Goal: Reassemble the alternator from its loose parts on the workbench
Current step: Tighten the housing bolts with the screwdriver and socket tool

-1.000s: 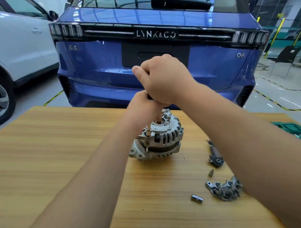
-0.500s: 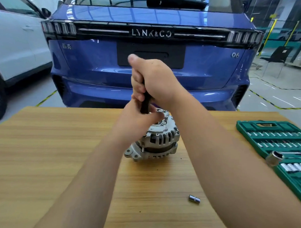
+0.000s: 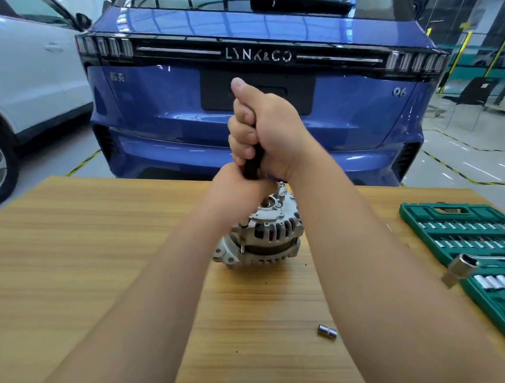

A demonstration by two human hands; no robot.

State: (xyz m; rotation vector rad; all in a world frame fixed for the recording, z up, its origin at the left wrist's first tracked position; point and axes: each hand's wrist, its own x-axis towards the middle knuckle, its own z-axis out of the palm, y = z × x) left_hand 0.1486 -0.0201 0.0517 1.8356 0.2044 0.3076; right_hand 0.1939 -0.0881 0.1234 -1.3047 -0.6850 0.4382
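Workbench (image 3: 76,254) open left — socket case (image 3: 415,211) blocks right.

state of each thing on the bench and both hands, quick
alternator: upright on the workbench
black tool handle: upright above alternator, gripped
right hand: fisted round the handle
left hand: at handle's lower end, fingers hidden
socket case: open
small socket: lying loose on its side

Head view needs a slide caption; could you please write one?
Right hand grips a black tool handle above the benchtop alternator.
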